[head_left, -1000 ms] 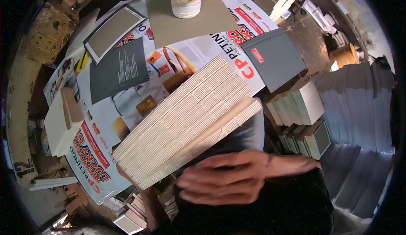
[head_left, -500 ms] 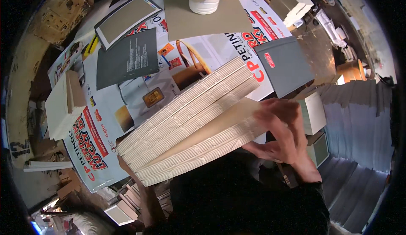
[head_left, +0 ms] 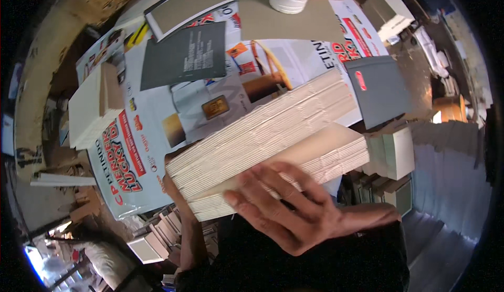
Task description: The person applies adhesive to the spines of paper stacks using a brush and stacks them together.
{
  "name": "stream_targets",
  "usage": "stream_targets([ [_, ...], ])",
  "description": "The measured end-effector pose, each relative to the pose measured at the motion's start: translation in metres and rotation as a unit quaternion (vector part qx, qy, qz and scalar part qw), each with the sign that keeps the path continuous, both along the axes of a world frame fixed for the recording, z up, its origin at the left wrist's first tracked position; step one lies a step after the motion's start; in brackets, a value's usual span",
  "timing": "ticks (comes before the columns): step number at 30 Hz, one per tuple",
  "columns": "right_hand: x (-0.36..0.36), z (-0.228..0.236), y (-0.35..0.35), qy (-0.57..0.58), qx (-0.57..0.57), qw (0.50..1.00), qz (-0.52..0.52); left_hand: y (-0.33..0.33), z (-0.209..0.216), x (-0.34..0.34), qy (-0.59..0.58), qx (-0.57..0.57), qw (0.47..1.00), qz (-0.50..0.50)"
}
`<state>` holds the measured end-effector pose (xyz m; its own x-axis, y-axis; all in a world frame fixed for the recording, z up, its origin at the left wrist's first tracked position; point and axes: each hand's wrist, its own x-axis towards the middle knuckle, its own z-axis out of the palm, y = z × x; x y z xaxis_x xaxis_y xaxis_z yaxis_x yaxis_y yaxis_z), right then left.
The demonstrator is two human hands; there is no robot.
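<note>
Head view shows us, at far left, a pale paper block [head_left: 97,111] at the edge of the printed sheet [head_left: 152,116]. Next, our left hand [head_left: 178,189] is at the left end of the stitched paper stack [head_left: 257,134]; probably it steadies this end, but its fingers are hidden, so we cannot tell how its grip stands. Farther away lies a dark cover [head_left: 191,55]. In the middle, the stack is slanted before our body, spines upward, perhaps to keep the stitching reachable. Over its gap our right hand [head_left: 294,210] has a wide grip, clasping nothing; its fingertips seem to touch the pale page [head_left: 320,142]. At right lies a grey cover [head_left: 378,92], maybe placed apart for leaving room.
</note>
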<state>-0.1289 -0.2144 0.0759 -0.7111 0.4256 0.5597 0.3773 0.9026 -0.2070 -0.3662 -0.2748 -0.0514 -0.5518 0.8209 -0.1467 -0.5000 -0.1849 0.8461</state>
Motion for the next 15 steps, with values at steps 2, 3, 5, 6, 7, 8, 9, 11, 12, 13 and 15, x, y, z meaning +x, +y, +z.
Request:
stream_targets([
  [2, 0.005, -0.005, 0.0, 0.033, 0.025, 0.999, 0.006, 0.0, 0.0, -0.006, 0.296, -0.13, 0.946, -0.003],
  [3, 0.009, -0.006, 0.0, 0.026, 0.035, 0.999, 0.032, 0.018, 0.041, 0.012, 0.477, -0.186, 0.859, 0.006],
  [5, 0.014, 0.004, 0.004, 0.045, 0.021, 0.996, 0.07, 0.013, 0.023, 0.003, 0.452, -0.148, 0.88, -0.001],
  [6, 0.019, 0.006, 0.005, 0.041, 0.025, 0.997, 0.068, 0.006, 0.01, -0.005, 0.427, -0.116, 0.897, 0.002],
  [7, 0.027, 0.007, 0.005, 0.061, 0.028, 0.996, 0.066, 0.004, 0.007, -0.006, 0.384, -0.133, 0.914, 0.015],
  [8, 0.031, 0.008, 0.005, 0.082, 0.03, 0.994, 0.064, 0.004, 0.004, -0.006, 0.339, -0.146, 0.929, 0.031],
  [9, 0.038, 0.01, 0.01, 0.105, 0.027, 0.994, 0.0, 0.004, 0.002, -0.008, 0.347, -0.167, 0.922, 0.042],
  [11, 0.05, 0.015, 0.022, 0.154, 0.005, 0.981, -0.12, 0.001, 0.001, -0.007, 0.355, -0.191, 0.913, 0.062],
  [12, 0.062, 0.03, 0.035, 0.127, -0.053, 0.981, -0.139, -0.005, -0.004, -0.015, 0.432, -0.182, 0.883, 0.031],
  [13, 0.069, 0.04, 0.042, 0.065, -0.063, 0.985, -0.147, -0.003, -0.003, -0.014, 0.466, -0.173, 0.868, 0.004],
  [15, 0.07, 0.05, 0.051, -0.029, -0.093, 0.983, -0.156, -0.004, -0.001, -0.016, 0.504, -0.161, 0.848, -0.012],
])
